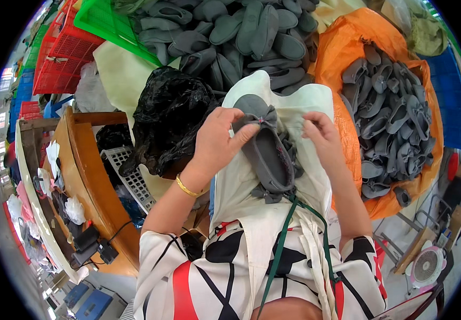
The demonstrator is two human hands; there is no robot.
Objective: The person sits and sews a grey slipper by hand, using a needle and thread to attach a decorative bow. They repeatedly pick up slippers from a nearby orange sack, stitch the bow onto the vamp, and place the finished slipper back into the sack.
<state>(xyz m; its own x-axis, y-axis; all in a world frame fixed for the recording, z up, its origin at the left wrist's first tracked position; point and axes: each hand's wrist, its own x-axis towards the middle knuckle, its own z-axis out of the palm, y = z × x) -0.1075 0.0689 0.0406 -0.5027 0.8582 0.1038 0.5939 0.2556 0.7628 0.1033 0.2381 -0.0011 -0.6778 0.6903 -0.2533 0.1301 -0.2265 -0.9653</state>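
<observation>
Grey slipper (267,152) lay on the lap cloth (305,106); left hand (217,141) gripped its bow (260,118); right hand (321,136) fingers pinched the cloth.

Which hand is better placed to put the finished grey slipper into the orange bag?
Probably the right hand: it looks free and is nearer the orange bag. The left hand grips the grey slipper at its bow, so it would have to pass it over.

black bag (169,125) crowding left, orange sack (348,58) hemming right, shoe heap (241,37) ahead
</observation>
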